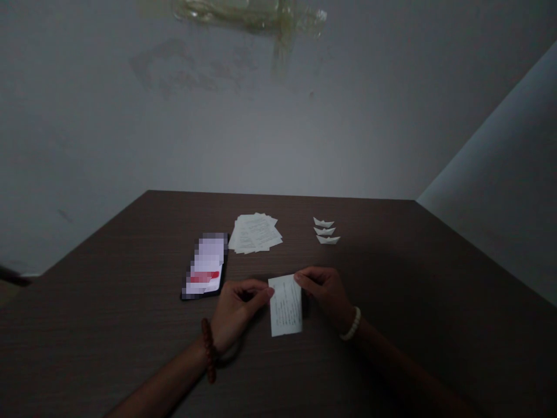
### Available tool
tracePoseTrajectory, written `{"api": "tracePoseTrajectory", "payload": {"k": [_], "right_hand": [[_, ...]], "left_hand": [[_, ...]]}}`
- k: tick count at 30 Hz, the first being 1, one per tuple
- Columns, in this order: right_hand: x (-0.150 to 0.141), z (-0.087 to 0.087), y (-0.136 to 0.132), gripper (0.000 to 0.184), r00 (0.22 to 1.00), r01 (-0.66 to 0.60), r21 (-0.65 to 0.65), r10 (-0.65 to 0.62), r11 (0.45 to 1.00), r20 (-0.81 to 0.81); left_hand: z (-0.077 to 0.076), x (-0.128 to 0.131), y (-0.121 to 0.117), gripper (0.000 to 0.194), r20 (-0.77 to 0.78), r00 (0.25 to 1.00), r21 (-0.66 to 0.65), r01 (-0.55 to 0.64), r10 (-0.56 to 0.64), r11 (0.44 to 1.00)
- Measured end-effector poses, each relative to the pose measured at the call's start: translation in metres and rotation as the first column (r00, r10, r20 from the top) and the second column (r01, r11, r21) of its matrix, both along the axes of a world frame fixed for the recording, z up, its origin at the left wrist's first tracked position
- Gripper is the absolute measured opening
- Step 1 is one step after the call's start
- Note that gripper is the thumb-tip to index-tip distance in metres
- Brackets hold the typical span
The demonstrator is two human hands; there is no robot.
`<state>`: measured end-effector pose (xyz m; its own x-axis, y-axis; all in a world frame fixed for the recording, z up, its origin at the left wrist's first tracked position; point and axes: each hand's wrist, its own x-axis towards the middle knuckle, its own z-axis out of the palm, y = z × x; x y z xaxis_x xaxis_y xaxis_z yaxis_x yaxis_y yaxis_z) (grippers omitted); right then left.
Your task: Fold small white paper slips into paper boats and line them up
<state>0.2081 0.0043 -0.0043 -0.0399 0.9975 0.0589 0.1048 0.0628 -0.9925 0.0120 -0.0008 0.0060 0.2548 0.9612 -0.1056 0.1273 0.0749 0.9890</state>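
Observation:
A small printed sheet of paper point(286, 307) is held between my two hands, just above the table near its front. My left hand point(238, 307) pinches its left edge between thumb and fingers. On the other side, my right hand point(325, 291) grips the upper right corner, thumb on top. Lines of text cover the side facing me. Beyond my left hand, a stack of loose printed sheets point(256, 233) lies fanned out. Three folded white paper boats point(327, 231) sit in a column farther back on the right.
A phone point(205, 266) with a lit, blurred screen lies left of the stack, close to my left hand. The dark wooden table point(108, 273) meets a pale wall point(278, 133) at the back. Yellowed tape point(252, 20) sticks to that wall.

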Motion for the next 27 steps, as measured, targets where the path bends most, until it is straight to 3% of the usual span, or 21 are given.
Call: {"api": "tracePoseTrajectory", "payload": {"k": [9,18,27], "right_hand": [[0.002,-0.003,0.002,0.020,1.000,-0.021,-0.024,0.021,0.999,-0.007],[-0.002,-0.011,0.000,0.023,0.999,0.000,0.037,-0.002,0.999,0.041],[0.002,-0.002,0.003,0.023,0.997,-0.068,-0.092,0.064,0.993,-0.045]], "left_hand": [[-0.005,-0.002,0.002,0.025,-0.001,1.000,-0.010,0.018,-0.018,1.000],[-0.002,-0.001,0.001,0.023,0.022,1.000,0.001,0.013,-0.013,1.000],[-0.006,-0.004,0.004,0.023,-0.018,0.999,0.042,-0.041,0.042,0.998]]}}
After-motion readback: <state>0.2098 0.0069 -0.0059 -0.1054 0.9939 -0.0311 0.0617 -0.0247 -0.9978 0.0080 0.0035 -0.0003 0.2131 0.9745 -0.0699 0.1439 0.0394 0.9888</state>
